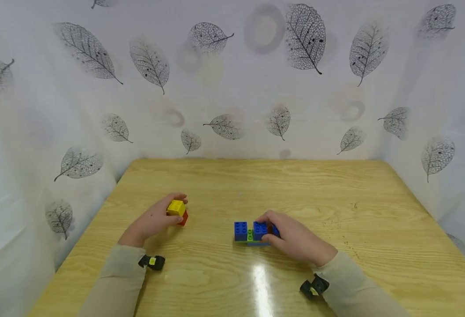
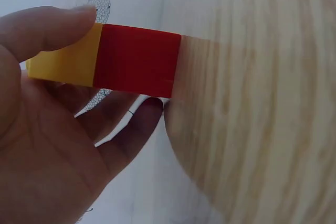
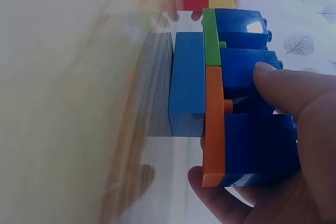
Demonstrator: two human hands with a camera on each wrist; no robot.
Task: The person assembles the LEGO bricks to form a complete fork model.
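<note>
In the head view my left hand (image 1: pixel 153 220) pinches a yellow toy brick (image 1: pixel 176 207) stacked on a red brick (image 1: pixel 183 218). The left wrist view shows the thumb on the yellow brick (image 2: pixel 65 66), with the red brick's (image 2: pixel 137 60) underside close to the tabletop. My right hand (image 1: pixel 296 240) holds the middle dark blue brick (image 3: pixel 244 72) of a built piece. Another dark blue brick (image 3: pixel 241 27) stands on a thin green plate (image 3: pixel 211 38), and a third (image 3: pixel 260 145) on an orange plate (image 3: pixel 214 140). Under both plates sits a lighter blue brick (image 3: pixel 187 85).
Both hands work over a wooden table (image 1: pixel 216 273). A white curtain (image 1: pixel 232 97) with a leaf print rises behind it and along both sides. Black wrist cameras sit at the left (image 1: pixel 152 262) and right (image 1: pixel 314 287) sleeves.
</note>
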